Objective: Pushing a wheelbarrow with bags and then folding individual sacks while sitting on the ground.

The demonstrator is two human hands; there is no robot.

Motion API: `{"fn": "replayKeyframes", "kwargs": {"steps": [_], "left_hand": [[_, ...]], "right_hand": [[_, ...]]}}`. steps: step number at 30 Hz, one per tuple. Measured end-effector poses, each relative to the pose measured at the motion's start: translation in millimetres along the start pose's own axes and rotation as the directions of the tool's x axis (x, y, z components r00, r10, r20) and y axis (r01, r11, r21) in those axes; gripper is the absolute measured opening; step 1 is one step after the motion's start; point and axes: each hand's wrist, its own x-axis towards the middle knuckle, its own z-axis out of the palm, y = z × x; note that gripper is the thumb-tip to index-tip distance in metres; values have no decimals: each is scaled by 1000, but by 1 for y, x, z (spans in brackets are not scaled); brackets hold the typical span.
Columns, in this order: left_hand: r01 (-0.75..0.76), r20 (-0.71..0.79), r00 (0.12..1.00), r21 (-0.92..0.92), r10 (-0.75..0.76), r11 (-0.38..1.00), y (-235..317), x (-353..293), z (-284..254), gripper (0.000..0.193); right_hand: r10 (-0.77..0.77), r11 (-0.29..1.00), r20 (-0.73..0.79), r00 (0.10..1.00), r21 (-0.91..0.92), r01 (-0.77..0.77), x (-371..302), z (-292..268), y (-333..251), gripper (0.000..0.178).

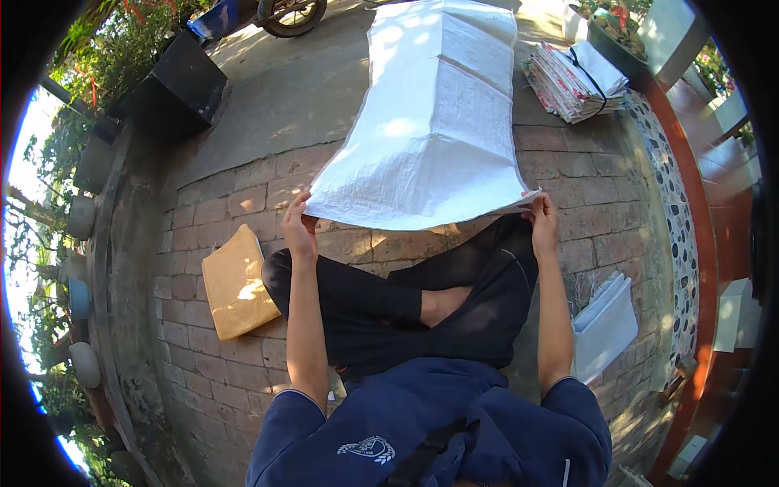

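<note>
A long white woven sack (430,130) stretches away from me over the ground, with fold creases across it and one lengthwise ridge. My left hand (300,227) pinches its near left corner, and my right hand (542,223) grips the near right corner. Between the hands the near edge hangs slightly bowed above my crossed legs. Left of my knee lies a folded yellow-orange sack (241,284). On my right is a folded white sack (605,326) with frayed threads along one end.
A stack of folded sacks (574,79) tied with a black strap sits at the far right. Brick paving (219,357) surrounds me, meeting grey concrete (276,105) farther out. A black square planter (180,85) stands far left, and a wheel (292,12) shows at the top.
</note>
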Motion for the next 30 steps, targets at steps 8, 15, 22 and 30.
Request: {"fn": "replayKeyframes", "kwargs": {"steps": [8, 15, 22, 30], "left_hand": [[9, -57, 998, 284, 7, 959, 58, -65, -15, 34], [-255, 257, 950, 325, 175, 910, 136, -115, -21, 41], [-414, 256, 909, 484, 328, 771, 143, -77, 33, 38], [-599, 564, 758, 402, 328, 693, 108, 60, 132, 74]], "right_hand": [[-180, 893, -37, 983, -426, 147, -41, 6, -69, 34], [-350, 888, -51, 935, -335, 314, -62, 16, -144, 33], [-355, 863, 26, 934, -375, 338, -8, 44, -178, 32], [-602, 743, 43, 797, -336, 579, 161, 85, -122, 40]]}}
